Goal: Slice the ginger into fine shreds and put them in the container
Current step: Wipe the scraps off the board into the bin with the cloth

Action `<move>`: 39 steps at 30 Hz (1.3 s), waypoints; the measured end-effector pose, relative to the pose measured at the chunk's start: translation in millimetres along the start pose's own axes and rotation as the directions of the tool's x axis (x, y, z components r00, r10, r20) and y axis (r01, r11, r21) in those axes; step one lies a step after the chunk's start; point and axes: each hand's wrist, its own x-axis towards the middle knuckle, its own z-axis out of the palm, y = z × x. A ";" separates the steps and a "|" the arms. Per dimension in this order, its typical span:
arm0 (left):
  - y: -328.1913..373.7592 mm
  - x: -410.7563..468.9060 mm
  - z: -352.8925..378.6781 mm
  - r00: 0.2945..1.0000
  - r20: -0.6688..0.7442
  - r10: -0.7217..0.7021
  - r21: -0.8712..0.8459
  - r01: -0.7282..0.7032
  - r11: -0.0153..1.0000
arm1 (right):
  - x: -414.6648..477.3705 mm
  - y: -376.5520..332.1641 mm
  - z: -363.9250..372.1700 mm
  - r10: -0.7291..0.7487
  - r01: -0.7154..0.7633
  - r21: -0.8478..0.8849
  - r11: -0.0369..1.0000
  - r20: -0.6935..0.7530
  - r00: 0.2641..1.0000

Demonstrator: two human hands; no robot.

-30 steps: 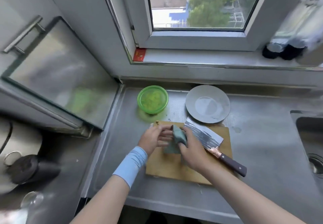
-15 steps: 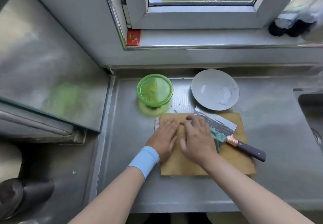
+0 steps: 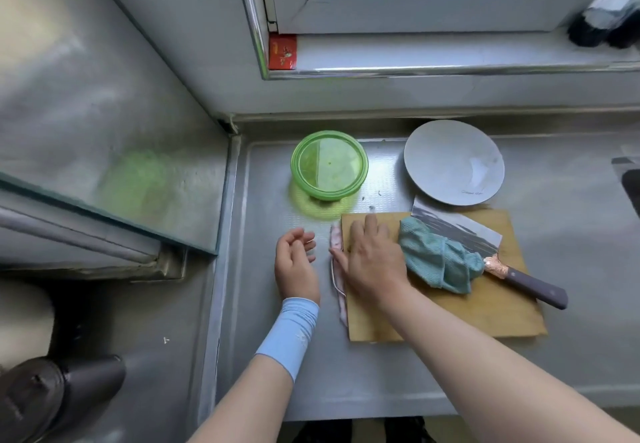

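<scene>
Both hands are empty: right hand (image 3: 372, 259) flat on cutting board (image 3: 502, 307), left hand (image 3: 296, 262) relaxed beside.

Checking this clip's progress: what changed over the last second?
Both hands let go of the teal cloth, which lies on the wooden cutting board against the steel cleaver. The left hand moved left off the board and hovers empty above the steel counter; the right hand lies flat on the board. Cleaver, green round plastic container and grey round plate stayed put.
</scene>
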 end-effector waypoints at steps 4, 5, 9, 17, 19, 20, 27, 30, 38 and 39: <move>-0.2 -6.5 5.9 0.996 0.068 -0.049 -0.014 0.050 0.999 | -3.5 0.4 5.5 -0.173 0.176 0.023 0.984 -0.097 0.980; -0.1 -7.9 7.8 0.994 0.087 -0.068 -0.032 0.071 0.997 | -5.1 0.3 4.7 -0.211 0.212 -0.005 0.977 -0.102 0.972; 4.3 -5.6 9.0 0.980 0.079 -0.182 -0.108 0.190 0.976 | -3.1 6.7 4.6 -0.325 0.320 -0.056 0.946 -0.153 0.933; 34.6 -5.6 27.1 0.887 0.304 -0.347 -0.229 0.421 0.877 | 29.2 29.1 -38.7 0.059 -0.023 0.519 0.855 -0.052 0.997; 44.5 -10.0 38.7 0.784 0.433 -0.445 -0.309 0.592 0.744 | 33.7 18.7 -58.6 -0.066 0.090 0.522 0.848 -0.065 0.996; 48.0 -11.0 43.6 0.730 0.485 -0.481 -0.357 0.667 0.653 | 33.6 13.3 -66.1 -0.144 0.137 0.493 0.859 -0.024 0.989; 58.6 -3.1 46.3 0.661 0.494 -0.566 -0.485 0.749 0.451 | 39.2 23.7 -98.7 -0.123 -0.032 0.666 0.745 0.185 0.975; 58.1 8.0 46.2 0.628 0.531 -0.569 -0.508 0.773 0.379 | 47.4 32.8 -111.6 0.078 -0.240 0.881 0.407 0.228 0.971; 50.0 26.9 32.4 0.574 0.574 -0.584 -0.385 0.818 0.427 | 28.0 62.9 -61.4 0.005 -0.093 0.256 0.962 0.323 0.947; 48.7 26.3 31.1 0.579 0.564 -0.588 -0.381 0.815 0.438 | 26.7 62.6 -52.8 -0.001 -0.065 0.224 0.973 0.285 0.959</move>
